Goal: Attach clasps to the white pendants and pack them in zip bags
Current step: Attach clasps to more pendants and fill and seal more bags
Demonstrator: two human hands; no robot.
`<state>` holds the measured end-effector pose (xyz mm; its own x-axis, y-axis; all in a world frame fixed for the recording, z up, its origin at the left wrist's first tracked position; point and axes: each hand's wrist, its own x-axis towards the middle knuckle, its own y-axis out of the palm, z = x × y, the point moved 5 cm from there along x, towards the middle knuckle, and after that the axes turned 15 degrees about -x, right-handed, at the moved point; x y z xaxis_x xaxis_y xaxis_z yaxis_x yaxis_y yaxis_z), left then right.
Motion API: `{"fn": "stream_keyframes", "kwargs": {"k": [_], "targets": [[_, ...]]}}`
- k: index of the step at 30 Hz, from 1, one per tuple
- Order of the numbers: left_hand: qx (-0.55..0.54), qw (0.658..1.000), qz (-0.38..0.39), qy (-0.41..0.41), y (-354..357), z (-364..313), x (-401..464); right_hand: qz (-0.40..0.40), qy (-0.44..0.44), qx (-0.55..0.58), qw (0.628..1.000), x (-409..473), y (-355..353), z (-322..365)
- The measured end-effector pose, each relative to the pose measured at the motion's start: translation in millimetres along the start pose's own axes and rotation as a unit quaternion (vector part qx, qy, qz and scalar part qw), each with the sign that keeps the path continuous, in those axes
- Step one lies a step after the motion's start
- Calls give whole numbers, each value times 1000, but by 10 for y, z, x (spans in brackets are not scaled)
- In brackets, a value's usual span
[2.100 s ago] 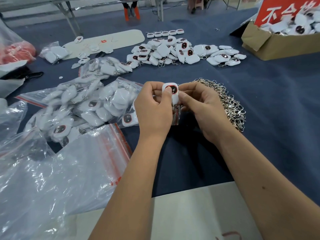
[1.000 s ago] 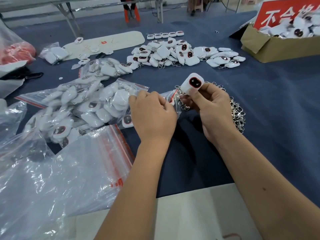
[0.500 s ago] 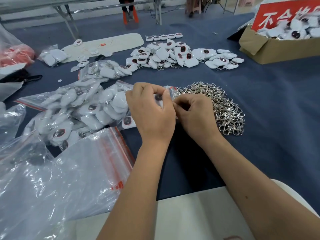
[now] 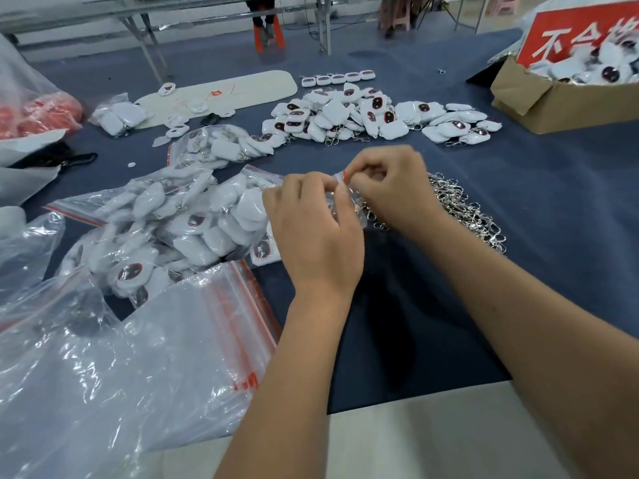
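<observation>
2 bare forearms, no sleeves

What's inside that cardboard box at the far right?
The cardboard box holds a heap of white pendants with dark oval faces, and a red sign stands at its back. Whatever lies deeper is covered.

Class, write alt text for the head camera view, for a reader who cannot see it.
Both hands, left hand and right hand, pinch the red-striped top of a small zip bag over a dark blue table. Bagged white pendants lie left, a clasp pile right, and loose pendants beyond.
</observation>
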<state>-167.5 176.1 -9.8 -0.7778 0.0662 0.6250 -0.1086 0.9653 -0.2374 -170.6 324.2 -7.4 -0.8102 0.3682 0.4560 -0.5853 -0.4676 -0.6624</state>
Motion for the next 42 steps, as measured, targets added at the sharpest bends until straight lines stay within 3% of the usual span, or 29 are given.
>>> {"fn": "stream_keyframes", "kwargs": {"k": [2, 3, 7, 13, 18, 20, 24, 26, 29, 30, 31, 33, 34, 36, 42], "targets": [[54, 996, 65, 18, 83, 21, -25, -63, 75, -49, 994, 245, -32, -186], [80, 992, 98, 27, 126, 33, -42, -51, 89, -100, 990, 386, -13, -264], [125, 978, 157, 50, 221, 32, -91, 126, 58, -345, 928, 820, 217, -524], [112, 981, 152, 41, 228, 76, -71, 257, 81, -390, 881, 1031, 520, -771], [81, 986, 137, 41, 210, 95, -61, 214, 74, -443, 868, 987, 558, -696], [62, 989, 132, 36, 196, 102, -47, 165, 75, -440, 879, 888, 464, -606], [17, 992, 122, 3, 160, 108, -1, 32, 77, -338, 937, 576, 156, -392], [-33, 995, 89, -18, 104, 92, 22, -39, 92, -231, 968, 360, -33, -287], [-95, 995, 8, -27, -19, 74, 51, -111, 141, -51, 982, -11, -206, -150], [-117, 993, -3, -34, -43, 79, 58, -104, 173, 75, 976, -140, -194, -128], [-135, 990, -2, -43, -51, 82, 70, -80, 210, 231, 947, -263, -143, -100], [-165, 984, 33, -62, -31, 70, 84, 1, 264, 465, 845, -469, -14, -29], [-184, 979, 57, -70, -9, 61, 88, 32, 272, 505, 819, -545, 22, -12], [-223, 968, 86, -78, 25, 46, 84, 67, 266, 511, 814, -648, 53, -21], [-268, 951, 78, -133, 49, 131, 68, 25, 166, 359, 918, -688, 23, -67]]}}
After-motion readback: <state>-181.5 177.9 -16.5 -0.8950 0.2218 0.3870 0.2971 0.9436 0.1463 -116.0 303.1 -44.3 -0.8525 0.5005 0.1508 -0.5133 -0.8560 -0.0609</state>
